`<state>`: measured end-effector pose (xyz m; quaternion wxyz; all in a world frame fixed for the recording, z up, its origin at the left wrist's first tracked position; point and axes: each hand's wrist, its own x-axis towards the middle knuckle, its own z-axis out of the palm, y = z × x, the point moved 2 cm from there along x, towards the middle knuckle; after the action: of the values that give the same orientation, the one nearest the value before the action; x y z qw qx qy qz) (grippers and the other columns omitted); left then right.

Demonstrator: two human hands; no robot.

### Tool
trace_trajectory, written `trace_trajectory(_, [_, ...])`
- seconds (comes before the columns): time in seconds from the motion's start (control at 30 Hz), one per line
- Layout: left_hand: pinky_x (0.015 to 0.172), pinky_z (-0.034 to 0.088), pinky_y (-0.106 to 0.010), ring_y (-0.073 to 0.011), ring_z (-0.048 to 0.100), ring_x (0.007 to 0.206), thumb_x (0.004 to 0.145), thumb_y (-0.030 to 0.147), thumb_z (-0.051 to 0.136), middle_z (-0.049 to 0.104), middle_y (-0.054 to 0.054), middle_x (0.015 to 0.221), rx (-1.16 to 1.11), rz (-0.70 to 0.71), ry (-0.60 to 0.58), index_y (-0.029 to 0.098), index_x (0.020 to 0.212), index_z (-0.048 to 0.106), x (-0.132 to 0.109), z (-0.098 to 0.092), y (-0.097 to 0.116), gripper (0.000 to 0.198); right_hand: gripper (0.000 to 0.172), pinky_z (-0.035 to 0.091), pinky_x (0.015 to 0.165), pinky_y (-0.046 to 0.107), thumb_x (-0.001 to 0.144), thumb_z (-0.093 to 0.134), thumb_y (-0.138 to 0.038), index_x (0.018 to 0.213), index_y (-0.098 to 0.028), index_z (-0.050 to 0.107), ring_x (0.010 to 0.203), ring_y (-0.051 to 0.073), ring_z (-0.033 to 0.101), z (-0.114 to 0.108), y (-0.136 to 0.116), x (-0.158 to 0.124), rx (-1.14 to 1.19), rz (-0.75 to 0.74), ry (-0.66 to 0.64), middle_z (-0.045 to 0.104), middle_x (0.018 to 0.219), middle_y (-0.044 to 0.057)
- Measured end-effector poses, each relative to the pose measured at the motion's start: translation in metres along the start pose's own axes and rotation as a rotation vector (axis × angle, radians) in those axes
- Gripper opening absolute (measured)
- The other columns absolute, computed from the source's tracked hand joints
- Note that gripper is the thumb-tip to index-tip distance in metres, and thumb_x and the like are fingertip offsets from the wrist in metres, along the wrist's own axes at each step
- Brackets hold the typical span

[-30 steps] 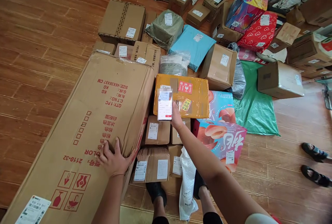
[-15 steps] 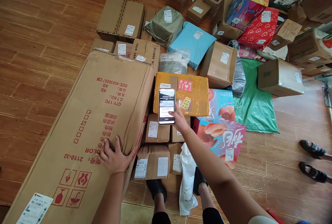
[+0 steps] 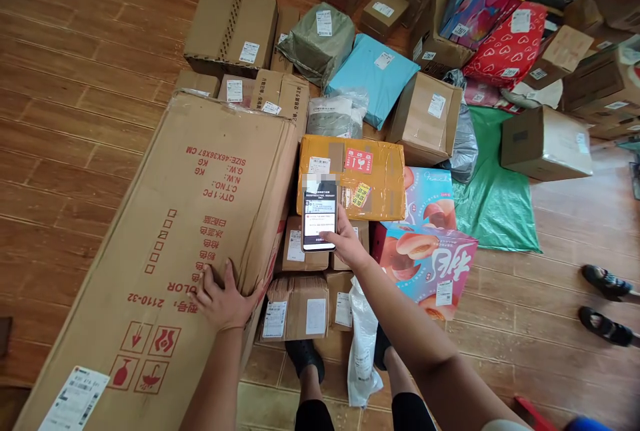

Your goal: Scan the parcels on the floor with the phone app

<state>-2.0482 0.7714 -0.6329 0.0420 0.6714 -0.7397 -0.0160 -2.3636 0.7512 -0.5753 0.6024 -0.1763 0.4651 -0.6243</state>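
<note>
The phone (image 3: 320,218) is in the right hand (image 3: 351,241), in the air above the parcels, and its lit screen is turned up toward the wearer. The grip of this hand is closed around the phone from its right side, and the thumb lies over the lower part of the screen; whether the thumb presses there, I cannot tell. The top of the phone is seen in front of a yellow-taped carton (image 3: 360,181), which bears a red fragile sticker. The left hand (image 3: 225,301) has its grip spread and holds nothing: it rests flat on the upper face of a large carton (image 3: 170,264), near the long edge on the right. This large carton has red printing and, at its near end, a white label (image 3: 75,398). Beside it, below the phone, there is a brown carton (image 3: 303,311) with two labels, and to the right of that lies a white plastic package (image 3: 363,351), between the feet of the wearer. More to the right is a peach-printed box (image 3: 425,264), and behind it a green bag (image 3: 500,204) is on the wooden-looking floor (image 3: 75,84). Farther away are a light-blue parcel (image 3: 375,78) and a red heart-patterned parcel (image 3: 510,48). At the right edge, two dark shoes (image 3: 605,304) of another person are visible.
</note>
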Motion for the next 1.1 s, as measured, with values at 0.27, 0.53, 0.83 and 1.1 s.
trace_trajectory(0.27, [0.120,0.019,-0.068,-0.0466,0.028,0.147,0.076,0.074,0.066,0.025,-0.027,0.164,0.020,0.007,0.002,0.015,0.153,0.047,0.000,0.000,0.000,0.099,0.064,0.050,0.109,0.039,0.074,0.081,-0.020,0.132,-0.030,0.056,0.121,0.024,0.064,0.001,0.004,-0.006,-0.036,-0.015,-0.010,0.068,0.133,0.001])
trace_trajectory(0.53, [0.120,0.020,-0.069,-0.0471,0.031,0.145,0.075,0.073,0.069,0.028,-0.026,0.164,0.016,0.032,0.074,0.017,0.154,0.047,-0.002,0.002,-0.001,0.100,0.052,0.051,0.109,0.042,0.077,0.071,-0.025,0.127,-0.031,0.059,0.123,0.026,0.064,0.010,0.007,-0.013,0.056,0.082,0.051,0.071,0.126,0.000])
trace_trajectory(0.83, [0.118,0.021,-0.072,-0.0477,0.031,0.145,0.072,0.073,0.072,0.026,-0.025,0.165,-0.008,0.054,0.108,0.019,0.156,0.044,-0.004,0.007,-0.004,0.103,0.075,0.048,0.111,0.043,0.073,0.083,-0.024,0.139,-0.031,0.048,0.129,0.026,0.059,0.010,0.007,-0.027,0.020,0.048,-0.077,0.063,0.140,0.003])
trace_trajectory(1.1, [0.118,0.023,-0.071,-0.0478,0.034,0.144,0.073,0.072,0.071,0.031,-0.024,0.164,0.003,0.045,0.095,0.018,0.155,0.046,-0.003,0.004,-0.001,0.101,0.075,0.049,0.109,0.041,0.076,0.083,-0.026,0.141,-0.033,0.046,0.124,0.024,0.062,0.016,0.009,-0.032,0.065,0.070,-0.095,0.063,0.138,0.002])
